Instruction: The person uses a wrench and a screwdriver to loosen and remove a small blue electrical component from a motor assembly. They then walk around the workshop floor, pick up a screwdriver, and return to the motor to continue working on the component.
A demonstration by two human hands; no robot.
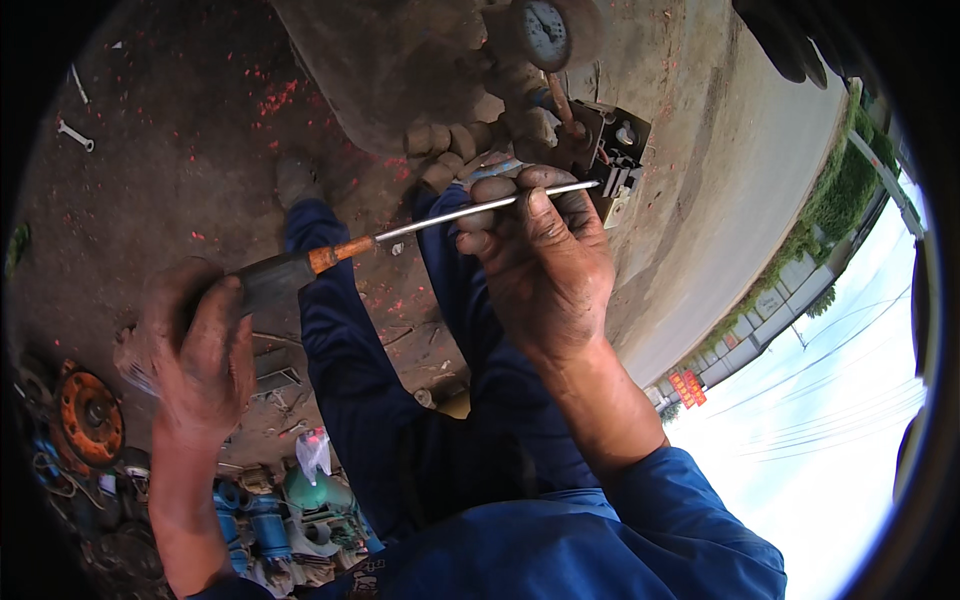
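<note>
A long screwdriver (440,219) with a black and orange handle lies slantwise across the middle of the view. My left hand (205,350) is wrapped round its dark handle. Near the other end of the steel shaft, my right hand (550,270) pinches it between thumb and blackened fingers. The tip points at a small switch box without its cover (622,140), whose metal parts and terminals show. Whether the tip touches the box, I cannot tell. A round pressure gauge (547,33) on a pipe stands just beyond that box.
On the dark, red-flecked ground lies a spanner (76,136) at the far left. An orange round metal part (90,412) and blue fittings (268,525) are piled at the lower left. My legs (350,350) reach out below my hands. Paved ground (740,190) stretches along the right.
</note>
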